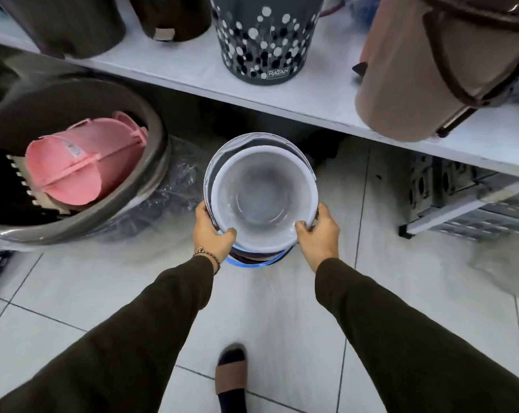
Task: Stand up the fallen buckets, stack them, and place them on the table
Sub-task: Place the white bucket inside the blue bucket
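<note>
A stack of nested buckets [262, 201] stands upright over the tiled floor, seen from above. The top one is pale grey-white and empty inside. Blue and dark rims show beneath its near edge. My left hand [212, 232] grips the near left rim and my right hand [319, 232] grips the near right rim. The white table [326, 93] runs across the back, just beyond the stack. Whether the stack rests on the floor or is lifted I cannot tell.
On the table stand a dotted grey bin [264, 40], dark brown bins [64, 22] and a tilted beige bin [439, 67]. At left, a large grey tub [151, 162] holds a pink bucket [82, 165]. A metal rack [472, 201] sits under the table at right. My foot [231, 374] is below.
</note>
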Motion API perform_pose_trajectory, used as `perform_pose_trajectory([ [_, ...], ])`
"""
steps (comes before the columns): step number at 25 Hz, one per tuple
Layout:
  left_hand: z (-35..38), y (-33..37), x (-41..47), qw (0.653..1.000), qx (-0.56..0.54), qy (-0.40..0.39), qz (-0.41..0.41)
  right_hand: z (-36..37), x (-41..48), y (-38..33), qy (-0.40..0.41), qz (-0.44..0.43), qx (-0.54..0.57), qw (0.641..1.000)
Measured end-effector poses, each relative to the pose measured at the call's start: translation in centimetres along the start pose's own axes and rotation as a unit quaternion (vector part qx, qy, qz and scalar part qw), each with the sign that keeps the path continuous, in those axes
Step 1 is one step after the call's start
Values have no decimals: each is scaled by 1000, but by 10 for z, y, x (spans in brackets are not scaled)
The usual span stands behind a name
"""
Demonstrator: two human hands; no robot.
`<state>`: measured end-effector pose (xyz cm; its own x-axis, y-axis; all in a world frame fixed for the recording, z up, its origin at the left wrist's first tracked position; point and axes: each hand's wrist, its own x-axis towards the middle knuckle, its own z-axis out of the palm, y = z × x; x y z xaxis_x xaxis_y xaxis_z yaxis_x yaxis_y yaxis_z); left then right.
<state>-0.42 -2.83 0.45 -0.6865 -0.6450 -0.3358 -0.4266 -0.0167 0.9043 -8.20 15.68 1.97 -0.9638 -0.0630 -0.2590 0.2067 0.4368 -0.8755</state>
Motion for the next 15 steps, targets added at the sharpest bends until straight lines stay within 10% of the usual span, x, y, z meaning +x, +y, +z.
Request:
perform_pose_trajectory([
  [10,6,-72,109,952,275,-52,-128,83,63,63,-4,72,-251,965],
  [15,10,-102,148,958,84,-43,-272,92,89,96,-41,212,-151,965],
])
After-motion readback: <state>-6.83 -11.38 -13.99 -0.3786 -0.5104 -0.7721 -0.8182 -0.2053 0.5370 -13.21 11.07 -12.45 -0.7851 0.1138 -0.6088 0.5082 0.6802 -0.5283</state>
